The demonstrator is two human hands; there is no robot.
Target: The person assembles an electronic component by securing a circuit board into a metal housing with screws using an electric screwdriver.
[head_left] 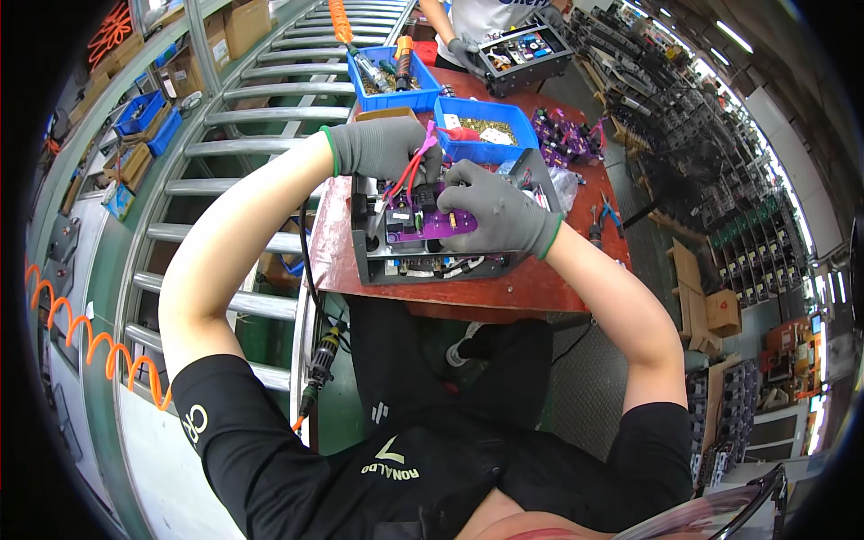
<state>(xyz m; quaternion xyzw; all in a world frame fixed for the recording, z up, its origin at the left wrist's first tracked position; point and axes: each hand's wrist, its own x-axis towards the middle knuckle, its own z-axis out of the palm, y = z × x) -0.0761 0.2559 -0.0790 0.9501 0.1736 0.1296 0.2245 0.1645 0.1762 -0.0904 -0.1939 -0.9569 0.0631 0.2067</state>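
A dark metal case (362,243) stands open-topped on the red table in front of me, with a purple circuit board (436,225) inside it. Red wires (408,173) with a pink end rise from the board's left part. In a grey glove, my left hand (387,148) reaches over the far side of the case, beside these wires. Its fingers are bent downward; their tips and whatever they hold are hidden. My right hand (499,214), also gloved, lies over the board's right part with its fingers curled, gripping the board.
Blue bins (486,126) of small parts stand beyond the case; another blue bin (396,97) holds tools. Purple boards (569,135) lie at the far right, above pliers (610,214). A roller conveyor (256,117) runs along the left. Across the table, a co-worker's gloved hands hold another case (525,58).
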